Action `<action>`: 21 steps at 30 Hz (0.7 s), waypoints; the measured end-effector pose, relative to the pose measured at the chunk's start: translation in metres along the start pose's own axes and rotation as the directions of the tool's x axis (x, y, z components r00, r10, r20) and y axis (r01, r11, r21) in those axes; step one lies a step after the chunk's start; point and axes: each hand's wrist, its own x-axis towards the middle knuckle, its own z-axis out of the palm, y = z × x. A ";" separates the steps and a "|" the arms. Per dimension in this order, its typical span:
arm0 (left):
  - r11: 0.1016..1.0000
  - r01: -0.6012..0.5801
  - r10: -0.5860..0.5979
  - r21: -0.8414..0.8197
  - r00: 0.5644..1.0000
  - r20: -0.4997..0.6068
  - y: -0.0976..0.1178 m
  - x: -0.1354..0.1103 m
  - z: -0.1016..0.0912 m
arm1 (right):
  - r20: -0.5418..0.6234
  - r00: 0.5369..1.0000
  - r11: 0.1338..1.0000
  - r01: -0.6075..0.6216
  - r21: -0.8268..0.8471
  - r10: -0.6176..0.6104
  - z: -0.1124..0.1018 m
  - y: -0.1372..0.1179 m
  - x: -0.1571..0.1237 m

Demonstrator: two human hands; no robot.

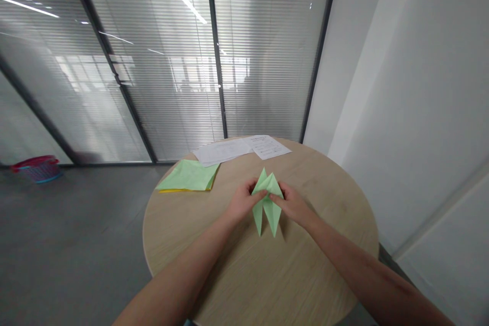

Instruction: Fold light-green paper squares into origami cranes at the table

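Observation:
A light green folded paper figure [267,209] with two long pointed legs and upper flaps lies on the round wooden table [324,260]. My left hand [242,201] pinches its left side near the middle. My right hand [292,204] pinches the right side, thumb and fingers closed on the paper. Both hands meet at the figure's centre, just above the table top.
A stack of green and yellow paper sheets [189,177] lies at the table's far left. White printed sheets [240,149] lie at the far edge. Glass partitions with blinds stand behind. A red and blue basket [36,168] sits on the floor at left. A white wall runs along the right.

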 end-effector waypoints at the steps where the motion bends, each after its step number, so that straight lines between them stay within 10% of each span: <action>1: 1.000 0.004 -0.005 0.029 1.000 0.022 0.000 0.000 -0.001 | 0.006 1.000 1.000 -0.003 -0.018 0.003 0.000 0.000 0.000; 21: 0.986 -0.021 0.035 0.163 0.996 -0.084 0.000 0.000 0.000 | 0.003 0.999 0.994 0.051 -0.094 -0.051 0.003 -0.001 -0.003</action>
